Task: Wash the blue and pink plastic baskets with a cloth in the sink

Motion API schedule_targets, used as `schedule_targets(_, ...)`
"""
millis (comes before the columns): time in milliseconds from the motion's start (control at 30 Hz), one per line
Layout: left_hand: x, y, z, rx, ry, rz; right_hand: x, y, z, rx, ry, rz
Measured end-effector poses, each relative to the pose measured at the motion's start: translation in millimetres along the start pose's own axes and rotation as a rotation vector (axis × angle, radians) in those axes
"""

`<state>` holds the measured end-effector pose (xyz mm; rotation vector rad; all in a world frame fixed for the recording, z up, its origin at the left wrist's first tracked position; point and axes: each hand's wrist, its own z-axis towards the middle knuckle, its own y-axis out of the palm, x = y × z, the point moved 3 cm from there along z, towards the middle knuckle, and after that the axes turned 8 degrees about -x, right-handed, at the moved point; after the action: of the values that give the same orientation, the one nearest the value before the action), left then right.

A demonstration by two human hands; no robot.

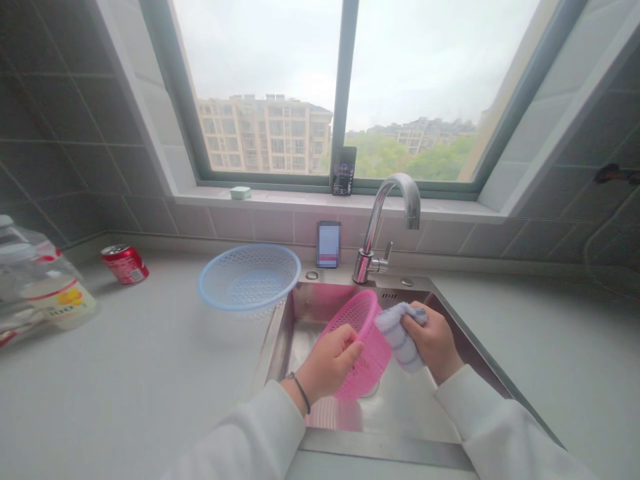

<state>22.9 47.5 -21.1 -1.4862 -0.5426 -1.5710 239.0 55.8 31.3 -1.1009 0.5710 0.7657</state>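
Over the sink [380, 450], my left hand [327, 363] grips the near rim of a pink plastic basket [367, 367], which is tilted on its side with its mouth facing left. The basket's wall is full of small holes. In my right hand [434, 339] is a bunched white cloth [403, 337] with grey-blue stripes. It lies against, or very close to, the basket's right outer side; I cannot tell whether they touch. Some fingers of both hands are hidden.
A chrome faucet [400, 183] rises behind the sink. On the counter to the left stand a blue basket [250, 307], a red can [127, 265] and plastic bottles [55, 290]. One phone [329, 245] leans on the backsplash, another phone [344, 172] on the window, near a pale green box [241, 193].
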Motion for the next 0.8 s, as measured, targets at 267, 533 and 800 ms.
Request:
schedule_targets(267,-2.0,-1.7,0.5,0.03,0.013,-0.012,-17.4,15.5,-12.2,-0.179,-0.066,0.06)
schedule_targets(533,-4.4,1.9,0.3,0.022,-0.008,-0.053,4.6,-5.7,3.3,0.103,0.022,-0.006)
schedule_targets(800,3.7,-0.3,1.0,0.046,-0.039,0.044,-13.9,11.8,-7.1,-0.135,-0.035,0.062)
